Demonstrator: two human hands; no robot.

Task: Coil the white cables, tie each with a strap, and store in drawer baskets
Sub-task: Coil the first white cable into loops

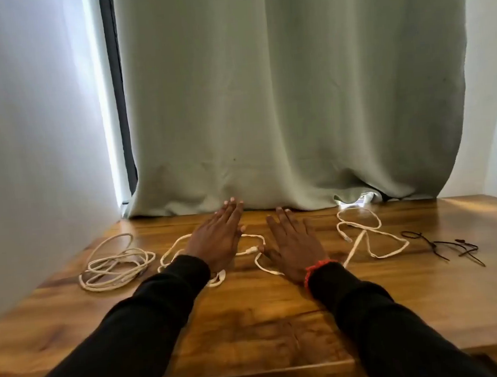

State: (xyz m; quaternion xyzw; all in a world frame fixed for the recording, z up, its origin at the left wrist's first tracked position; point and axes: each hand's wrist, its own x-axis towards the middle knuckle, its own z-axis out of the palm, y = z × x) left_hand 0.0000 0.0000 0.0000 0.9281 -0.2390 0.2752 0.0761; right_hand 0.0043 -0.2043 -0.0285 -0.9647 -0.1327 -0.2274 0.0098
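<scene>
Left cable (115,265): white, loosely looped on the desk (252,322), well to the left of the left grip.
Left grip (218,236): released, fingers straight and together, flat over the middle cable.
Middle cable (253,249): white, sprawled between and under both grips; a connector lies just beside the right thumb.
Right grip (295,245): released, fingers spread, palm down, grasping nothing.
Right cable (364,235): white, open loops, near the right grip on its right.
Straps (445,245): thin dark ties, farthest right, well apart from either grip.
Handling: cables judged light, limp, springy; likely best pinched near a connector end and wound in loops.
Drawer baskets: not in view.
</scene>
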